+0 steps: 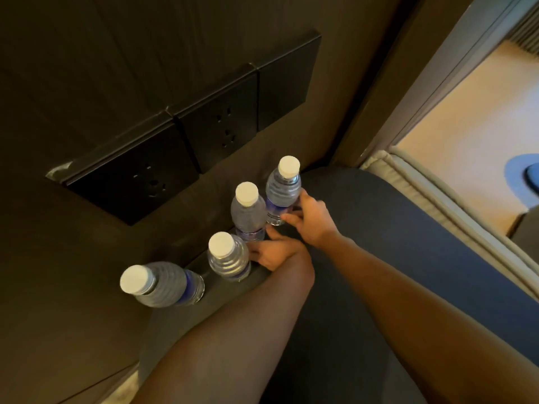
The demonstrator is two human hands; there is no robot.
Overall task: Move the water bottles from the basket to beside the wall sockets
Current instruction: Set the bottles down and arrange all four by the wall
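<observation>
Head view: four clear water bottles with white caps stand upright in a row on a dark surface (364,217), all placed just below the black wall sockets (186,144) on the dark wall panel. Taking the sockets as landmark: the first bottle (163,284) stands below and just left of the left-hand socket plate; the second bottle (229,258) is below the left plate's right edge; the third bottle (248,212) is below the middle plate; the fourth bottle (283,189) is below the right-hand blank plate, farthest along the row. Each carries a blue label band low on its body. The right hand (310,220) reaches to the fourth bottle; its fingers (293,219) curl around the lower body at the label, thumb on the near side, gripping it. The left hand (275,253) sits low between the second and third bottles, fingertips (256,253) touching or just beside the base of the second bottle, the thumb near the third bottle's base; whether these fingers are closed on either bottle cannot be told, as the bottles hide them. The forearms cross, left under right. No basket is in view. Well right of the sockets, a pale padded edge (423,185) borders the dark surface.
</observation>
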